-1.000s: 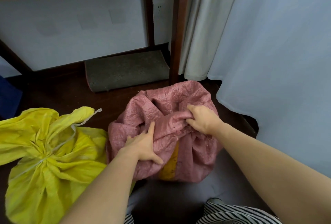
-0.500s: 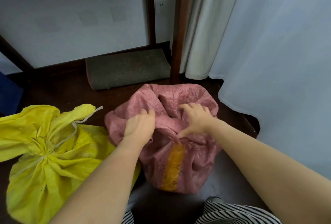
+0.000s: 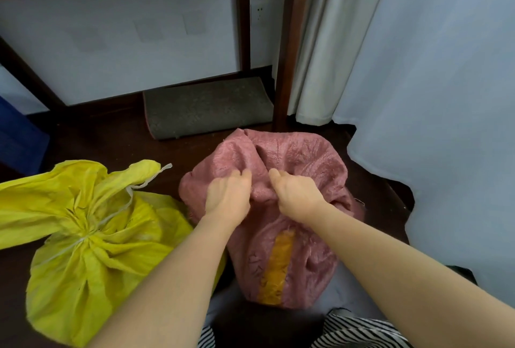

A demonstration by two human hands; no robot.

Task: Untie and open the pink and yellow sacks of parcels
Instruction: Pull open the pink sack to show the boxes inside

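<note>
Both my hands clenched on the near rim of the pink sack (image 3: 303, 158), left hand (image 3: 227, 197) and right hand (image 3: 298, 197) side by side, yellow sack (image 3: 83, 236) just left, tied with white string (image 3: 122, 205).

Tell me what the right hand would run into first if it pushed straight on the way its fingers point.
The right hand points up and away over the pink sack, so it would likely press into that sack's bunched far folds first. Depth is uncertain in this one view.
</note>
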